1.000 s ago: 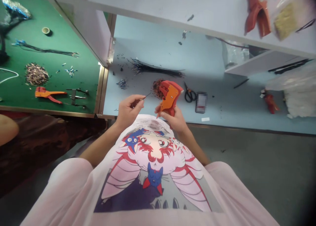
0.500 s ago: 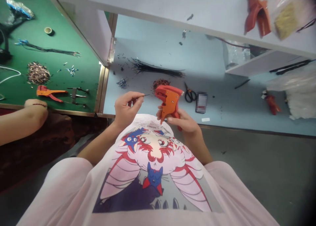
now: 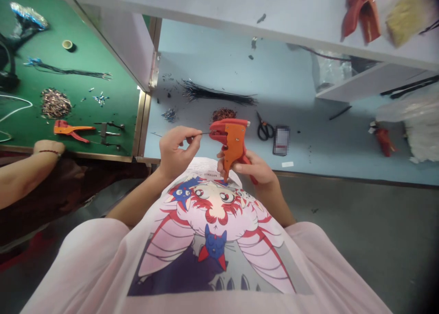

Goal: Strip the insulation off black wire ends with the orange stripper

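My left hand (image 3: 179, 153) pinches a thin black wire (image 3: 206, 133) between thumb and fingers. The wire's tip is at the jaws of an orange and red wire stripper (image 3: 234, 142), and its other end sticks out left behind the hand. My right hand (image 3: 255, 167) is wrapped round the stripper's handles, with its jaws facing left. Just behind the tool lies a heap of small reddish-brown scraps (image 3: 224, 114). Further back is a bundle of black wires (image 3: 219, 94). A small pile of blue and silver terminals (image 3: 169, 115) sits beyond my left hand.
Black-handled scissors (image 3: 265, 129) and a phone (image 3: 281, 140) lie right of the stripper. A white shelf (image 3: 206, 12) overhangs the back of the blue table. On the left, another person's arm (image 3: 30, 172) rests at a green table with another wire stripper (image 3: 73, 130).
The stripper has turned a little more upright and shifted slightly left. Its jaws now meet the tip of the wire, which was just short of them before.
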Demonstrator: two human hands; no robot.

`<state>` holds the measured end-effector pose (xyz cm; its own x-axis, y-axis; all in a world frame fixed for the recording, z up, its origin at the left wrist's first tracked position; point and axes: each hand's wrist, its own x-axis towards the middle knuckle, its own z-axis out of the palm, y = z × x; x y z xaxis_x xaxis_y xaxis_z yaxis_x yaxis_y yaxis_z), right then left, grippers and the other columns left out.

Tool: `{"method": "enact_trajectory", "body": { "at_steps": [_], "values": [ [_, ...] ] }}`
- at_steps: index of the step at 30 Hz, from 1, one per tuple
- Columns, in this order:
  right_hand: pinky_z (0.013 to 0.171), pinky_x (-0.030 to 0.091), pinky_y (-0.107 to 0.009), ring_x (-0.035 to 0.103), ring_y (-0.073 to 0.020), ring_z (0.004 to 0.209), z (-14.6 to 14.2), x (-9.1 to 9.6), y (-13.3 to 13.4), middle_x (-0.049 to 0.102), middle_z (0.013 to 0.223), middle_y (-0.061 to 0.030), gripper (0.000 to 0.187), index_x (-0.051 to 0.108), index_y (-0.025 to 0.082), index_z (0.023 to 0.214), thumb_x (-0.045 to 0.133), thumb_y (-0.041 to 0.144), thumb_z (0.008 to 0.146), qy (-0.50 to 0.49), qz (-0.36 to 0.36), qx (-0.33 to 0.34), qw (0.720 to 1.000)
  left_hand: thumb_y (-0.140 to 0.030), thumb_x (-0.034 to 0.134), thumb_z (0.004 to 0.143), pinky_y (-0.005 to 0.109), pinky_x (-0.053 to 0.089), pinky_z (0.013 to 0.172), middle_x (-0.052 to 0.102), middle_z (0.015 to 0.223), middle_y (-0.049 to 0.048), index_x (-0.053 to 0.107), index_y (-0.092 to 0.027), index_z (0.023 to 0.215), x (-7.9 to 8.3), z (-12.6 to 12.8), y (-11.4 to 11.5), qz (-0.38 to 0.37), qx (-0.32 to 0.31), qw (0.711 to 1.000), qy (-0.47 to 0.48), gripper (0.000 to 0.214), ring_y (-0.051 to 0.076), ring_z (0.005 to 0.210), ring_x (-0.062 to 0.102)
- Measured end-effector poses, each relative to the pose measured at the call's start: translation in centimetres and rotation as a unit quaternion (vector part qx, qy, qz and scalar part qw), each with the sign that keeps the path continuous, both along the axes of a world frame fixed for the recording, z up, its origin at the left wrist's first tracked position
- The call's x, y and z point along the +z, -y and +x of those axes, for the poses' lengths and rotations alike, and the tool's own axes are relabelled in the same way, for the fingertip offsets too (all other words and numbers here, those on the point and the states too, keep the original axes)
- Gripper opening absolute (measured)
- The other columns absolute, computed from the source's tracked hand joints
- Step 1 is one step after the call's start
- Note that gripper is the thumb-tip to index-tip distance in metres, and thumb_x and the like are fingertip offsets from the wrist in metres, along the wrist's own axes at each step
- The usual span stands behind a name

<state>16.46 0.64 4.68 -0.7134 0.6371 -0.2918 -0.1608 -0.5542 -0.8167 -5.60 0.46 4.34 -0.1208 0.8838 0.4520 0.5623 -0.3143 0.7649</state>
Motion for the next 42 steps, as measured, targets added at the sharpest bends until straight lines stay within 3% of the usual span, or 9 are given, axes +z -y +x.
{"method": "enact_trajectory", "body": {
  "at_steps": [31, 42],
  "values": [
    [0.062, 0.053, -0.031, 0.063, -0.0169, 0.069, -0.37, -0.39, 0.23, 0.065, 0.079, -0.0058, 0.031, 0.061, 0.014, 0.098, 0.070, 0.034, 0.077, -0.005, -0.004, -0.005, 1.000, -0.020, 0.060, 0.080, 0.024, 0.045, 0.060, 0.067, 0.068, -0.0013, 0.067, -0.022, 0.079, 0.94, 0.38, -0.21, 0.038, -0.022, 0.998, -0.041, 0.008, 0.009, 0.058, 0.054],
    [0.051, 0.051, -0.026, 0.061, -0.0143, 0.059, -0.62, -0.21, 0.10, 0.063, 0.071, -0.0035, 0.026, 0.058, 0.013, 0.093, 0.066, 0.034, 0.081, -0.009, 0.015, 0.010, 1.000, -0.017, 0.060, 0.079, 0.024, 0.045, 0.061, 0.067, 0.070, -0.0009, 0.066, -0.022, 0.079, 1.02, 0.24, -0.34, 0.060, -0.030, 0.997, -0.046, 0.008, 0.009, 0.059, 0.054]
  ]
}}
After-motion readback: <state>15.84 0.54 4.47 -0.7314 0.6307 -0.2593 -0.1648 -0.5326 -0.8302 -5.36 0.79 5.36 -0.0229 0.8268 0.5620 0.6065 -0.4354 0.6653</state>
